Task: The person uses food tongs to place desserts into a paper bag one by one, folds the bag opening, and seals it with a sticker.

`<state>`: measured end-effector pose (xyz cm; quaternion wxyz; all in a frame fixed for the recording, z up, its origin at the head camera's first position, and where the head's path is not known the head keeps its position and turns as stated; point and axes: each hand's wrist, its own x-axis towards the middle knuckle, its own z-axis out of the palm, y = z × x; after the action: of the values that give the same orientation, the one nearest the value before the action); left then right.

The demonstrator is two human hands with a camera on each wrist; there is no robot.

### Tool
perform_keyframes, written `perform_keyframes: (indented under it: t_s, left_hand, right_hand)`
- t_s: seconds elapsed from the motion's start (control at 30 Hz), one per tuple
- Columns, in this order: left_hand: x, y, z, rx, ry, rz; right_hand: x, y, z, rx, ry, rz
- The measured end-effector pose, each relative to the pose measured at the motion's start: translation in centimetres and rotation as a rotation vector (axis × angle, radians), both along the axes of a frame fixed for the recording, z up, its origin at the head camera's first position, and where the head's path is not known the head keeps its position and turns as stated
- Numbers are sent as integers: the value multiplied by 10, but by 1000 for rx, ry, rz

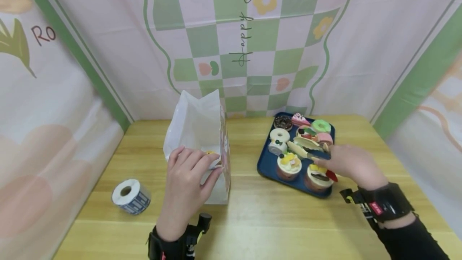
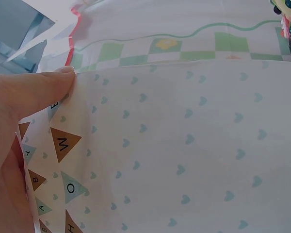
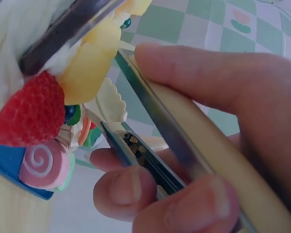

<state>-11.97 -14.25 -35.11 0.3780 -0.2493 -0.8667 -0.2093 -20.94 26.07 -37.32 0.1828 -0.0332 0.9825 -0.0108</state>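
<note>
My left hand (image 1: 191,175) pinches the rim of a white paper bag (image 1: 216,187) between thumb and fingers. The bag stands upright with its mouth open, and printed hearts and lettered pennants show on its paper (image 2: 184,145) in the left wrist view. Something yellow inside is mostly hidden. In my right hand (image 1: 355,165) are cream-coloured food tongs (image 3: 184,131) with scalloped ends, gripped by thumb and fingers. Their parted jaws hover over a blue tray (image 1: 265,167) of toy pastries. A cream cup with a strawberry (image 3: 34,111) is close to them; whether they touch anything I cannot tell.
On the tray are a chocolate doughnut (image 1: 283,122), a green doughnut (image 1: 321,126), a white doughnut (image 1: 279,135) and a fruit-topped cup (image 1: 288,167). A label roll (image 1: 130,196) stands at the left of the wooden table (image 1: 274,228). A printed cloth (image 1: 231,35) hangs behind.
</note>
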Motion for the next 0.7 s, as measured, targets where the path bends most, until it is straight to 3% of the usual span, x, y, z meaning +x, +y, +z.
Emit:
perform_keyframes:
  t_s: [0.37,0.7]
  left_hand:
    - [0,-1,0,0,13,3]
    - [-1,0,0,3,16,0]
  right_hand:
    - [3,-1,1,-45,40,-12]
    - [5,2,13,-131,91,-7]
